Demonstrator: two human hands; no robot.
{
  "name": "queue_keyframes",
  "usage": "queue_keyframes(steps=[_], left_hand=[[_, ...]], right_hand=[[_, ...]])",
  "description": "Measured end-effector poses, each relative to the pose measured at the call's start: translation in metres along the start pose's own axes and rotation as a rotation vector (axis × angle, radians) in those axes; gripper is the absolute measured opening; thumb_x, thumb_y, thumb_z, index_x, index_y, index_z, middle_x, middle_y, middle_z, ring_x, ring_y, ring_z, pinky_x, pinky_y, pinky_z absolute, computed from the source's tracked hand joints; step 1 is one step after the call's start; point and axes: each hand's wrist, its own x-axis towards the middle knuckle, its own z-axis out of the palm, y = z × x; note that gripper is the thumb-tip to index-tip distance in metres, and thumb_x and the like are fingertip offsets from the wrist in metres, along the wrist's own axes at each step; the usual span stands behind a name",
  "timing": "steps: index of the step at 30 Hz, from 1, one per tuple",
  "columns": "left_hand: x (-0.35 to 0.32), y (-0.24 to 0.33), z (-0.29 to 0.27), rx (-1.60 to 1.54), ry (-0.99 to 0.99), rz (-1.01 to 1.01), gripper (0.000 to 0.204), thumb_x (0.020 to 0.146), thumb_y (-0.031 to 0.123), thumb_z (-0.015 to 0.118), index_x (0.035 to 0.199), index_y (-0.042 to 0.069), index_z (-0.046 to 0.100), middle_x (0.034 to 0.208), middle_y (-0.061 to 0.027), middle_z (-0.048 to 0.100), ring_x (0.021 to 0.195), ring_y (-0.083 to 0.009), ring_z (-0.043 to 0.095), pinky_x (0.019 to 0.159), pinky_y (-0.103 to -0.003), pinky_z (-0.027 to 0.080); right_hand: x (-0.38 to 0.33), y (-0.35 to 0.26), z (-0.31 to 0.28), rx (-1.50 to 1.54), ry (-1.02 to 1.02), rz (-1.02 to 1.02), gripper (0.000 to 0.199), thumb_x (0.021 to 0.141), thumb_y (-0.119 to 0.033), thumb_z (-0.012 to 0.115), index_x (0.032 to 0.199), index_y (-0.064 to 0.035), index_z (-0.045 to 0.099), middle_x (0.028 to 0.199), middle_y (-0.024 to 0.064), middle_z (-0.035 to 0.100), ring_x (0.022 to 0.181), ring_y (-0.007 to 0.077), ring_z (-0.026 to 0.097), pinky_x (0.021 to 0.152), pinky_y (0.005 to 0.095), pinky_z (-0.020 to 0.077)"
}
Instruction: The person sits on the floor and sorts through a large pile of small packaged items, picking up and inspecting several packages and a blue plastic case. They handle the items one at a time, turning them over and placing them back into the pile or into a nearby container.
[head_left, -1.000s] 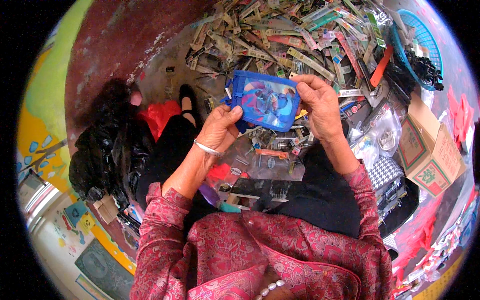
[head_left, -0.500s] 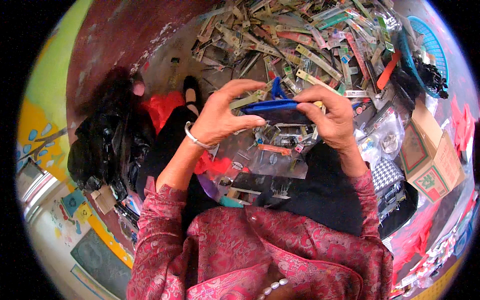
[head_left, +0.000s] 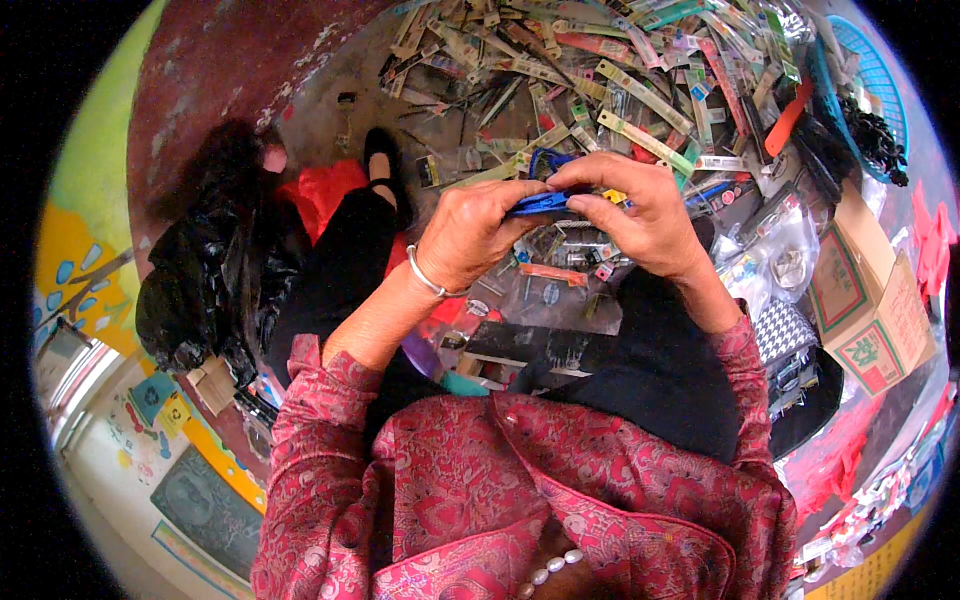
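Blue card packet (head_left: 540,203) turned edge-on since a second ago, pinched between left hand (head_left: 470,235) and right hand (head_left: 640,215); both grips closed on it, 12 o'clock above lap, packet heap (head_left: 620,90) beyond.

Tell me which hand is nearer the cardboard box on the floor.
Right. The right hand is on the cardboard box's side; the left hand is farther across, both gripping the blue packet.

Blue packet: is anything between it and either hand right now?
No. The blue packet is pinched directly between the left hand and right hand, seen edge-on, above the heap of packaged strips on the floor.
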Motion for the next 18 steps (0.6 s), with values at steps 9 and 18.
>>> queue_keyframes(steps=[9, 18], left_hand=[[-0.005, -0.009, 0.004, 0.232, 0.221, 0.162, 0.03, 0.065, 0.005, 0.064, 0.095, 0.003, 0.057, 0.088, -0.0108, 0.062, 0.078, -0.0244, 0.062, 0.068, -0.031, 0.05], [-0.004, -0.011, 0.006, 0.433, 0.245, 0.277, 0.029, 0.067, 0.004, 0.054, 0.095, 0.0, 0.057, 0.089, -0.0145, 0.061, 0.086, -0.0254, 0.06, 0.072, -0.031, 0.049]], right_hand=[[0.003, -0.005, 0.006, -0.122, 0.139, -0.005, 0.017, 0.068, -0.008, 0.066, 0.081, -0.0022, 0.058, 0.074, 0.0087, 0.056, 0.068, 0.0198, 0.056, 0.061, 0.0285, 0.045], [0.001, -0.009, 0.017, 0.147, 0.162, 0.37, 0.022, 0.068, -0.011, 0.07, 0.083, -0.0003, 0.058, 0.067, 0.0017, 0.056, 0.059, 0.0055, 0.05, 0.053, 0.0197, 0.0417]])
